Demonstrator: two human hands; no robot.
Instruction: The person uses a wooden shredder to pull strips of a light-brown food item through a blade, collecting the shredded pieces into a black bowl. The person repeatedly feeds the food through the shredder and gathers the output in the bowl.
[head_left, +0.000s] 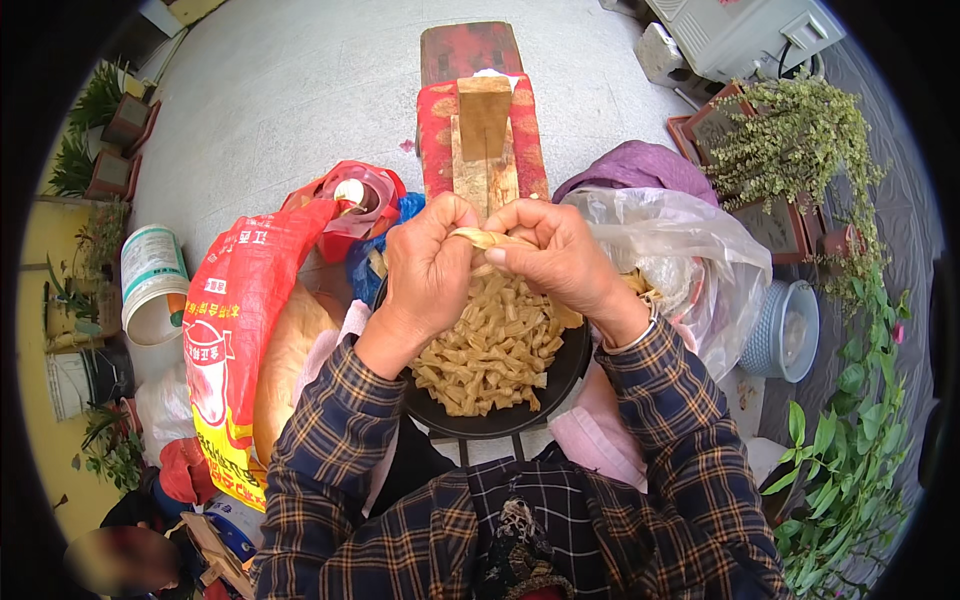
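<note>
Between the fingertips of both hands is a pale yellow, folded or twisted strip (491, 238), of a material I cannot tell for sure. My left hand (435, 266) pinches its left end, and my right hand (559, 255) grips the other end with thumb and forefinger. Below them, a heap of small tan knotted pieces (484, 352) fills a round black pan (499, 426) in front of my body. Just beyond my fingers, a wooden board with an upright block (486, 120) rests on a red patterned cloth (435, 142) over a bench.
A red and yellow printed sack (232, 337) and a white bucket (154, 285) are on the left. To the right are a clear plastic bag (675, 232), a blue woven-look basket (780, 330) and potted plants (795, 135). Another person (124, 559) is at lower left.
</note>
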